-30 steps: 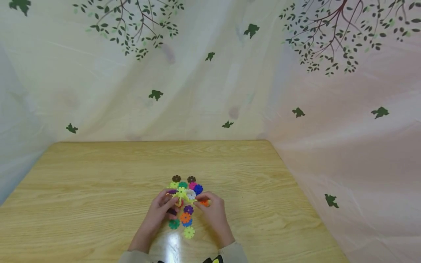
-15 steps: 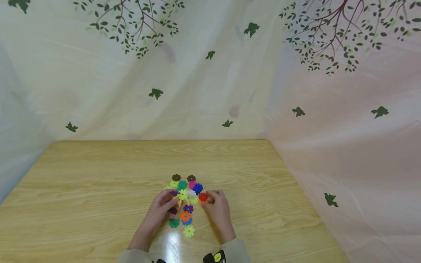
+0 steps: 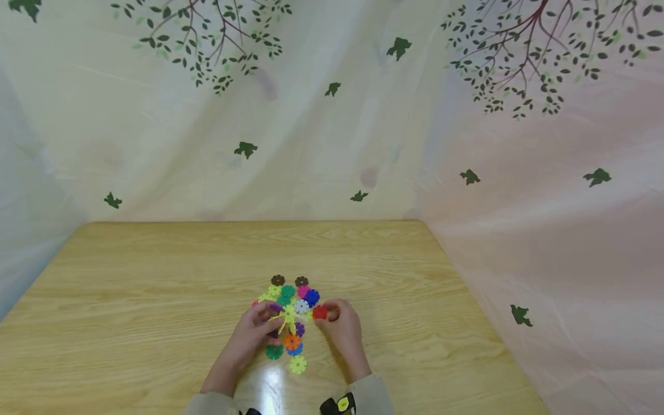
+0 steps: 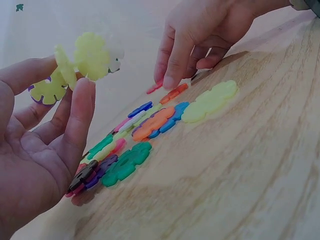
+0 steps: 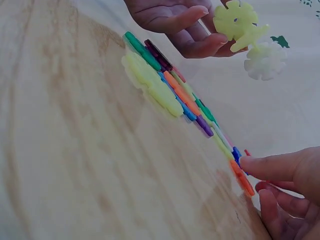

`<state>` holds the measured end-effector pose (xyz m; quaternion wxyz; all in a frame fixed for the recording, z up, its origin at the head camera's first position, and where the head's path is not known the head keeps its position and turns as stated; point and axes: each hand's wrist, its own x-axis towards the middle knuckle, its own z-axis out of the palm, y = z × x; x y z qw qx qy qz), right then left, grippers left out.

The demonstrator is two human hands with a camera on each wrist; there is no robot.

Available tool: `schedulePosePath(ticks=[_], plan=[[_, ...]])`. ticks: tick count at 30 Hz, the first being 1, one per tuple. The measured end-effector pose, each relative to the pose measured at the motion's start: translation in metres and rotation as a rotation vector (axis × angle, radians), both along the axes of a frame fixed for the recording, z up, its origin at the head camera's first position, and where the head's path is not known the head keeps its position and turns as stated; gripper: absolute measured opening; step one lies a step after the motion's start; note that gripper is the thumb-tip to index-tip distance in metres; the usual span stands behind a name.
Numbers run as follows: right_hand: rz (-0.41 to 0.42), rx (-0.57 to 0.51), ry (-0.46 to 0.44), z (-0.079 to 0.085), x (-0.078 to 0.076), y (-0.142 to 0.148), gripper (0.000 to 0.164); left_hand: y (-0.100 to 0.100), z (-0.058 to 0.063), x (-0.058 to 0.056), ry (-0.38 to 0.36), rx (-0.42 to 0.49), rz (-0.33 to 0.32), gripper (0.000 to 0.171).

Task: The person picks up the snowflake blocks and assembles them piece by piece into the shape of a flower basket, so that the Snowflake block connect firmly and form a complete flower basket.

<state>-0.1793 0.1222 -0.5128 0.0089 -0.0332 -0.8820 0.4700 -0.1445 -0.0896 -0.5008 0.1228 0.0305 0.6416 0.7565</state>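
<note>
My left hand (image 3: pixel 252 329) pinches a cluster of joined yellow notched building discs (image 4: pixel 92 54) between thumb and fingers, raised over the table. A white disc (image 5: pixel 265 61) and a purple edge also show on this cluster. With its fingertips my right hand (image 3: pixel 343 331) pinches a red notched disc (image 3: pixel 320 312), close over an orange disc (image 4: pixel 174 93) at the right of the pile. Below and between the hands lie several more discs: an orange one (image 3: pixel 292 342), a green one (image 3: pixel 274 352) and a yellow one (image 3: pixel 298 364) nearest me. My left hand hides some discs.
The wooden table (image 3: pixel 155 288) reaches back to a pale curtain (image 3: pixel 311 144) printed with branches and leaves. Two brown discs (image 3: pixel 278 280) lie at the pile's far edge, with pink and blue discs (image 3: pixel 312 297) nearby.
My right hand has moved slightly right, from the middle of the pile, and now holds the red disc at its right edge. The yellow cluster has shifted slightly toward me in my left hand.
</note>
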Motion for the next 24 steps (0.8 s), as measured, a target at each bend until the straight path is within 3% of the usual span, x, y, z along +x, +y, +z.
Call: schedulePosePath(ticks=[3, 8, 16, 24], plan=[[0.025, -0.088, -0.011, 0.000, 0.000, 0.000, 0.033, -0.001, -0.001, 0.000, -0.008, 0.017, -0.007, 0.038], [0.144, -0.197, -0.003, 0.006, 0.005, -0.003, 0.036, -0.002, -0.001, 0.000, -0.028, 0.054, -0.021, 0.038], [0.275, -0.474, -0.049, 0.012, 0.012, -0.010, 0.031, -0.003, -0.004, 0.001, -0.010, 0.078, -0.051, 0.037], [0.318, -0.532, -0.054, 0.015, 0.015, -0.011, 0.025, -0.007, -0.008, 0.000, 0.006, 0.117, -0.103, 0.040]])
